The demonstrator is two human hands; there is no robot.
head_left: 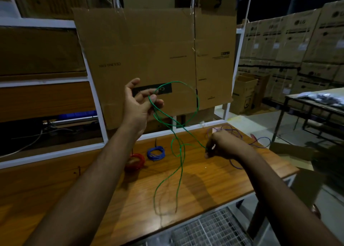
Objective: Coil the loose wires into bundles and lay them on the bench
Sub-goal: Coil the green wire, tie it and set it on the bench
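At the lower left of centre, on the bench (214,186), a red coil (134,161) and, just right of it, a blue coil (156,153) already lie bundled.

Above them, mid-frame, the left hand (138,104) is raised off the bench, its fingers curled round the green wire (195,98), which arcs up in one big loop in front of the cardboard sheet (141,46) and crosses itself below. Only one loop sits in that hand, so if the fingers slacken the springy wire could pop open and the coil would be lost.

The wire's long tail hangs down to the bench's near edge, centre bottom. From where I stand it looks apt to kink or snag where the strands cross.

At the right of centre, the right hand (223,145) pinches the green wire low over the bench. Just behind it lies a loose purple wire (240,136), tangled. The hand is close enough that drawing the green through might drag the purple along or knot the two together.
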